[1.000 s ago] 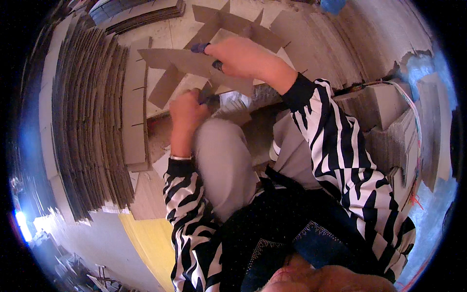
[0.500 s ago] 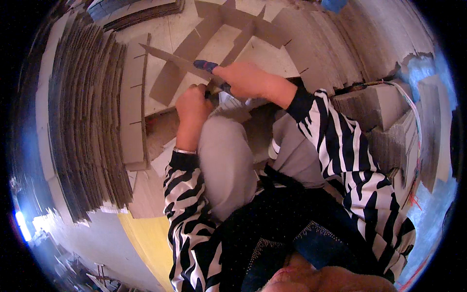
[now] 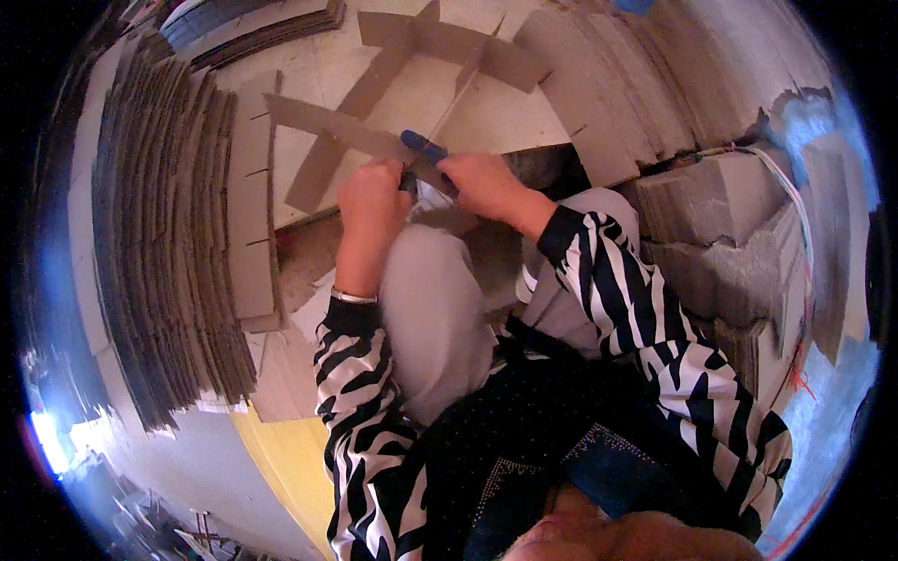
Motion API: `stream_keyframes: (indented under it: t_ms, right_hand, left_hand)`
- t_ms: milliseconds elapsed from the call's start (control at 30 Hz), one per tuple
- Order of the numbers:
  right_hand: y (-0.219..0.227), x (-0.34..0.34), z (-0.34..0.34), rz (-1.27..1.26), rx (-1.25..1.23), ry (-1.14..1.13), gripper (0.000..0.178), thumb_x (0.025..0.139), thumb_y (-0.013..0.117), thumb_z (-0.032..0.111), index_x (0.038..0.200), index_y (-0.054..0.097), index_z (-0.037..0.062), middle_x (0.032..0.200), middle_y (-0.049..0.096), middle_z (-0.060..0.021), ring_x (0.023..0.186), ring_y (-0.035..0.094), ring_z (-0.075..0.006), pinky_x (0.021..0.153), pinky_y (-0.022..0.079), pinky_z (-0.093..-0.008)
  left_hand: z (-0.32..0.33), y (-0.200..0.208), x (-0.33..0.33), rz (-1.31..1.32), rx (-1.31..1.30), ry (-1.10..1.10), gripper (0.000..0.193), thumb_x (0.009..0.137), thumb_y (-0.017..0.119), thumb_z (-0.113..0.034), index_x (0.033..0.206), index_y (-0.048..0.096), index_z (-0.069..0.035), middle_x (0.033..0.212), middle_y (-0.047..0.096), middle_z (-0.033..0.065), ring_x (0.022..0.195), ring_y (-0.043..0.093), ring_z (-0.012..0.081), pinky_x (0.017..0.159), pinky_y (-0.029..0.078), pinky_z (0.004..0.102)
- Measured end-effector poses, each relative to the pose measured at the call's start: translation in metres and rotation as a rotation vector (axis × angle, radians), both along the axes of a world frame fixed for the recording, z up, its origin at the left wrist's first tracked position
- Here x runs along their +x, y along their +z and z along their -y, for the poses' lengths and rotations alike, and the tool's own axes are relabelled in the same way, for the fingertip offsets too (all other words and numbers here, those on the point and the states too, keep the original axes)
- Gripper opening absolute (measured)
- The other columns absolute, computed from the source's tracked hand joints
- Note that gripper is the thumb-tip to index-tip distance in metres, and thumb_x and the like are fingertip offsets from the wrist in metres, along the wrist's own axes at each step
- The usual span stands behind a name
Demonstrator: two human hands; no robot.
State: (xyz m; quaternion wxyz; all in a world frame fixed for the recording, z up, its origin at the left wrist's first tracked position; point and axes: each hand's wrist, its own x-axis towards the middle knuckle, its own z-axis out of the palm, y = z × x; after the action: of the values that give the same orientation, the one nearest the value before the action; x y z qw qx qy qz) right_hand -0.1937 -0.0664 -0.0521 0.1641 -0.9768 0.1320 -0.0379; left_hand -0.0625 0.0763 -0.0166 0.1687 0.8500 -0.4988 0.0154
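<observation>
A grid of interlocked brown cardboard divider strips (image 3: 454,42) stands on a pale board (image 3: 496,112) in front of my knees. The nearest cardboard strip (image 3: 323,122) slants down from the left toward my hands. My right hand (image 3: 486,187) is closed on its right end, its index finger in a dark blue cover (image 3: 423,146) lying along the strip. My left hand (image 3: 371,201) is closed at the near side of the same strip, with something dark around its thumb. What its curled fingers grip is mostly hidden behind the hand.
A tall stack of cardboard strips (image 3: 159,224) stands at the left, beside a slotted strip (image 3: 254,206). More cardboard stacks (image 3: 687,201) lie at the right, with a pale cord (image 3: 781,173) across them. Another cardboard pile (image 3: 271,28) sits at the far left.
My right hand has moved down and slightly right, its blue-covered finger now lower on the strip. The strip's right end has shifted with it. My left hand has barely moved.
</observation>
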Motion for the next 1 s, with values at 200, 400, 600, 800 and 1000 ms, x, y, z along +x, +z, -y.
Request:
stream_keyframes:
  t_ms: [200,400,600,800,1000]
  right_hand:
    - [0.018,-0.005,0.001,0.135,-0.011,0.019,0.033,0.069,0.06,0.002,0.101,0.059,0.0077,0.096,0.06,-0.0147,0.091,0.058,-0.0356,0.075,0.048,-0.0445]
    - [0.018,-0.016,0.002,0.081,-0.061,0.113,0.034,0.073,0.06,0.003,0.106,0.06,0.0109,0.094,0.064,-0.0101,0.091,0.062,-0.0325,0.072,0.052,-0.0447]
    - [0.019,-0.004,0.0,0.012,-0.063,0.025,0.028,0.076,0.059,0.005,0.104,0.06,0.0107,0.084,0.065,-0.013,0.082,0.065,-0.0346,0.066,0.051,-0.047]
    - [0.034,0.017,0.004,0.043,0.002,0.086,0.027,0.075,0.059,0.007,0.102,0.059,0.0097,0.083,0.065,-0.0153,0.083,0.064,-0.0374,0.065,0.05,-0.0485]
    - [0.051,0.008,0.032,0.096,0.195,-0.03,0.034,0.075,0.058,0.011,0.109,0.056,0.0096,0.096,0.062,-0.0195,0.093,0.059,-0.0388,0.076,0.048,-0.0497]
  left_hand:
    - [-0.016,0.015,0.032,0.392,-0.14,0.417,0.027,0.067,0.067,-0.012,0.094,0.063,-0.009,0.098,0.064,0.012,0.089,0.065,0.0293,0.075,0.048,0.0436]
    - [0.001,-0.041,0.078,0.172,0.126,0.45,0.021,0.072,0.067,-0.015,0.092,0.063,-0.011,0.091,0.067,0.0114,0.086,0.066,0.0302,0.07,0.049,0.0449]
    - [0.0,-0.033,0.07,0.106,0.114,0.33,0.018,0.074,0.064,-0.014,0.091,0.064,-0.01,0.091,0.067,0.0124,0.088,0.065,0.0332,0.075,0.051,0.0464]
    - [0.003,0.03,0.076,0.186,0.049,0.385,0.034,0.081,0.063,-0.026,0.111,0.061,-0.01,0.114,0.061,0.0146,0.103,0.061,0.0338,0.08,0.051,0.0465]
    - [0.042,0.048,0.081,0.228,0.092,0.393,0.047,0.087,0.058,-0.037,0.127,0.054,-0.013,0.124,0.057,0.0154,0.11,0.059,0.0324,0.087,0.047,0.0524]
